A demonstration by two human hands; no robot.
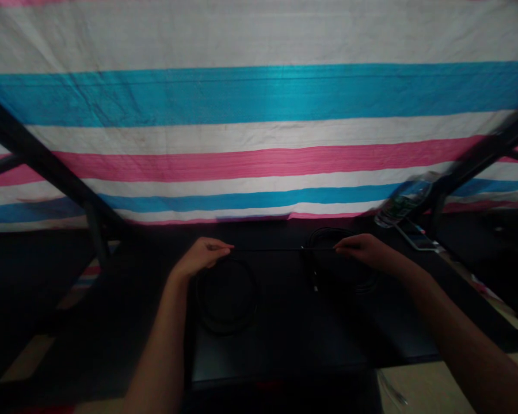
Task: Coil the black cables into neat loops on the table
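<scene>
A thin black cable [267, 250] runs straight and level between my two hands, above the dark tabletop [280, 345]. My left hand [205, 252] pinches one end of this stretch between thumb and fingers. At the other end, my right hand [357, 248] pinches it the same way. Below my left hand lies a round coil of black cable [227, 332]. Another black coil [323, 230] sits behind and under my right hand, partly hidden by it. Short cable ends with light metal tips [315, 282] show beside that coil. The dim light hides finer detail.
A clear plastic bottle [403, 201] lies tilted at the back right, with a phone [418, 236] in front of it. Dark metal bars [56, 167] slope at both sides. Striped sheeting [259, 95] hangs behind the table. White strands [391, 388] show at the lower right.
</scene>
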